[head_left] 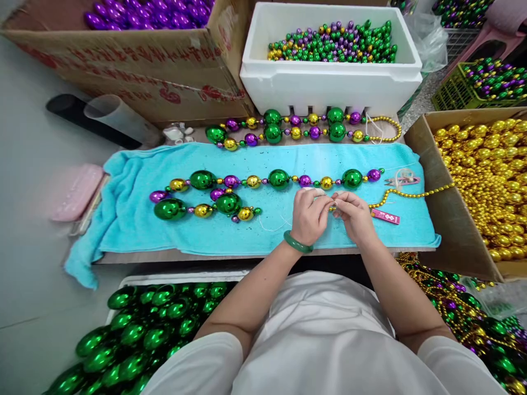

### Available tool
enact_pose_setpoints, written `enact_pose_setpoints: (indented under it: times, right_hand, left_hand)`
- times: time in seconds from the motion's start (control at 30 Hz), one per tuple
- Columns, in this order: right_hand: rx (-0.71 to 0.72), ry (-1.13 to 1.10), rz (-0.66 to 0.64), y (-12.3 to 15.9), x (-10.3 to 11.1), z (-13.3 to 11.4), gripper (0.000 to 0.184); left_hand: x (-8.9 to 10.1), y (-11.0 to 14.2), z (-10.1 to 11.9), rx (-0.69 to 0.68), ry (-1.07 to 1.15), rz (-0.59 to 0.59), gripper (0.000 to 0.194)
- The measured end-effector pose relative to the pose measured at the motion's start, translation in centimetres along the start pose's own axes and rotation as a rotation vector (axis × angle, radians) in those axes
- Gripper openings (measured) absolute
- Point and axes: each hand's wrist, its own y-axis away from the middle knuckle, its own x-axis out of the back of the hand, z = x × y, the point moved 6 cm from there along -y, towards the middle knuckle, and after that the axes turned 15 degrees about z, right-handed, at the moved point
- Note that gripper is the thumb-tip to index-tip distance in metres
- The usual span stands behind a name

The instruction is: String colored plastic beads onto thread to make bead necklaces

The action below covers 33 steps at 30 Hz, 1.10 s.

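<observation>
My left hand, with a green bangle at the wrist, pinches something too small to make out. Its fingertips meet those of my right hand, also closed in a pinch. A gold bead chain runs from the box at right to under my right hand, and a few gold beads show between the hands. A folded strand of green, gold and purple beads lies on the turquoise towel. White thread trails from its lower end toward my left hand.
Thread snips and a pink label strip lie right of my hands. A finished-looking bead strand lies behind the towel. Around stand a white foam box, a cardboard box, a gold-bead box and green beads.
</observation>
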Motion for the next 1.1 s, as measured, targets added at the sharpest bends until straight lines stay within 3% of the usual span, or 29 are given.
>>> enact_pose_setpoints:
  times: [0.1, 0.17, 0.3, 0.37, 0.47, 0.6, 0.7, 0.8, 0.9, 1.0, 1.1]
  right_hand:
    - [-0.074, -0.018, 0.016, 0.3, -0.1, 0.8, 0.014]
    - [0.11, 0.085, 0.09, 0.5, 0.4, -0.1, 0.011]
    - [0.676, 0.383, 0.226, 2.1, 0.7, -3.1, 0.005]
    - [0.816, 0.487, 0.195, 2.6, 0.1, -3.6, 0.008]
    - [0.878, 0.555, 0.161, 2.7, -0.4, -3.7, 0.01]
    - [0.863, 0.548, 0.162, 2.4, -0.6, -3.7, 0.008]
    - [0.832, 0.499, 0.161, 2.3, -0.5, -3.7, 0.007]
    - [0.77, 0.476, 0.161, 1.8, 0.0, -3.7, 0.007]
    - [0.675, 0.396, 0.232, 0.6, 1.1, -3.6, 0.008]
    - [0.407, 0.137, 0.281, -0.9, 2.2, -2.7, 0.01]
    - [0.061, -0.113, 0.151, -1.3, 1.3, -1.5, 0.009]
  left_hand:
    - [-0.1, 0.0, -0.4, 0.061, 0.036, 0.042, 0.01]
    - [-0.2, -0.1, -1.3, 0.232, 0.141, 0.055, 0.009]
    - [-0.8, 0.1, -2.8, 0.537, 0.342, 0.046, 0.009]
    - [-1.0, 0.3, -3.1, 0.624, 0.411, 0.033, 0.01]
    - [-1.6, 0.8, -3.3, 0.774, 0.548, 0.019, 0.011]
    - [-2.3, 1.6, -3.1, 0.992, 0.735, -0.002, 0.013]
    - [-2.6, 1.9, -2.8, 1.073, 0.785, -0.04, 0.015]
    - [-2.4, 2.1, -2.8, 1.083, 0.729, -0.105, 0.018]
    - [-1.8, 2.0, -3.4, 0.998, 0.55, -0.164, 0.019]
    - [-1.1, 1.9, -4.1, 0.889, 0.397, -0.213, 0.015]
    - [-1.0, 1.9, -4.3, 0.803, 0.354, -0.239, 0.012]
